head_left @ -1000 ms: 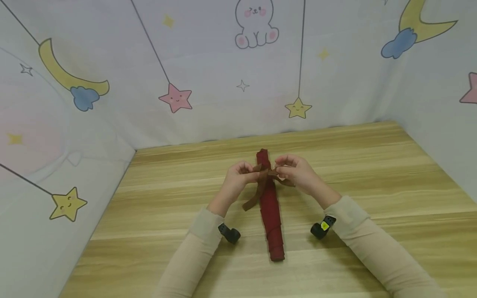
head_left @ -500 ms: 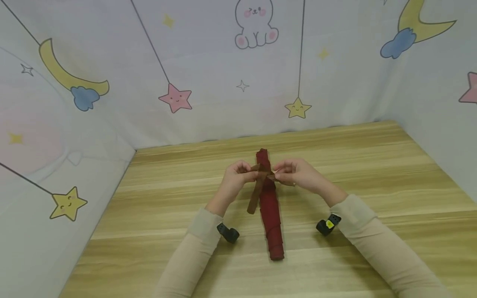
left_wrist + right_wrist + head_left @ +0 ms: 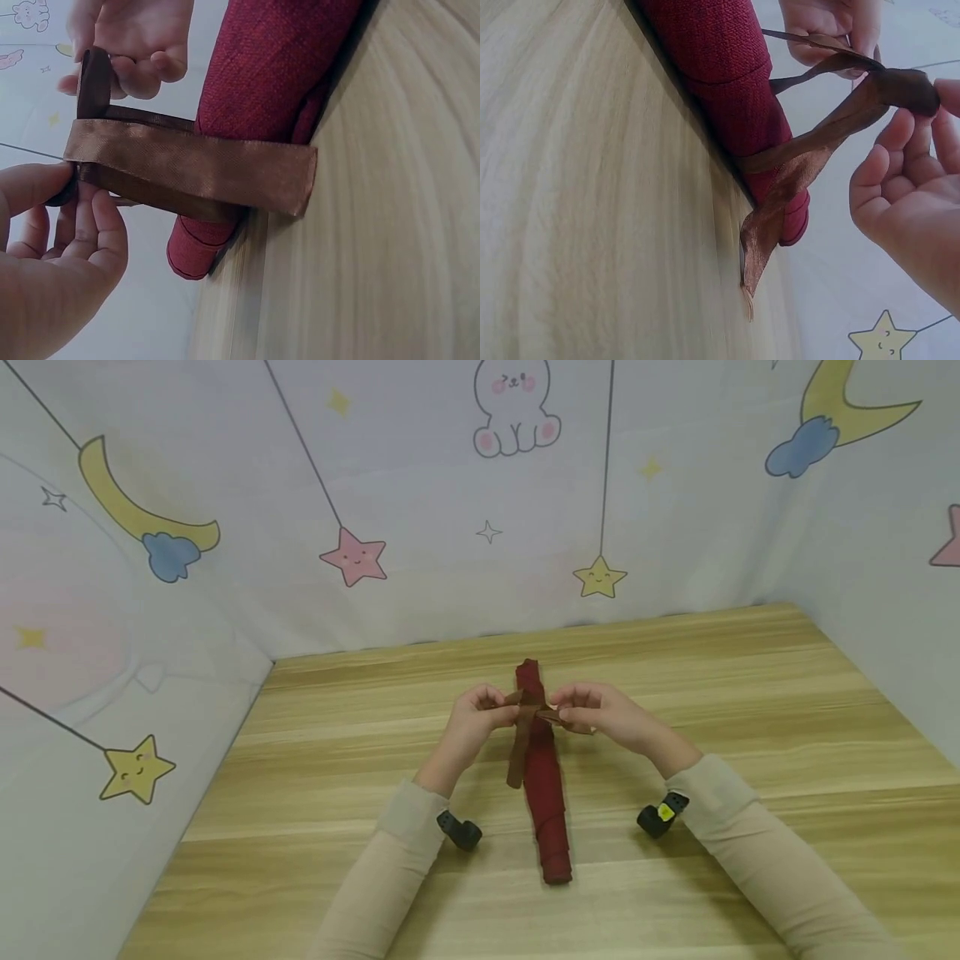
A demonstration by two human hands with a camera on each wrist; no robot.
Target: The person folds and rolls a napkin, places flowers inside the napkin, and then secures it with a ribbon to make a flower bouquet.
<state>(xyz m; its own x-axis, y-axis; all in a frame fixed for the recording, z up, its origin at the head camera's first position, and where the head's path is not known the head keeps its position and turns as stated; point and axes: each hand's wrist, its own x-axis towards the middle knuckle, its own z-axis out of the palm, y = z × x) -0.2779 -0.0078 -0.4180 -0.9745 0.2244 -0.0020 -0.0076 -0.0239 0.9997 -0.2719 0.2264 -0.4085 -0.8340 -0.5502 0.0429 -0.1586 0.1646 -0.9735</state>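
Note:
A dark red rolled-up cloth [image 3: 547, 793] lies lengthwise on the table. Round its far part goes a brown ribbon [image 3: 187, 169], lifted above the roll where it crosses itself. My left hand [image 3: 468, 722] pinches the ribbon between thumb and fingers, just left of the roll. On the other side my right hand [image 3: 611, 714] pinches a folded loop of ribbon [image 3: 907, 88]. One flat tail hangs over the near left side of the roll. Another tail, with a frayed end, dangles below my right hand in the right wrist view. The crossing is partly hidden by my fingers.
The wood-grain table [image 3: 337, 793] ends at a pale fabric backdrop [image 3: 450, 585] printed with stars and moons. Black wrist cameras sit below the left [image 3: 461, 831] and right [image 3: 660, 817] hands, close above the table.
My right hand has come in closer to the roll and now holds a fold of ribbon. The near tail has swung right, against the roll. My left hand has barely moved.

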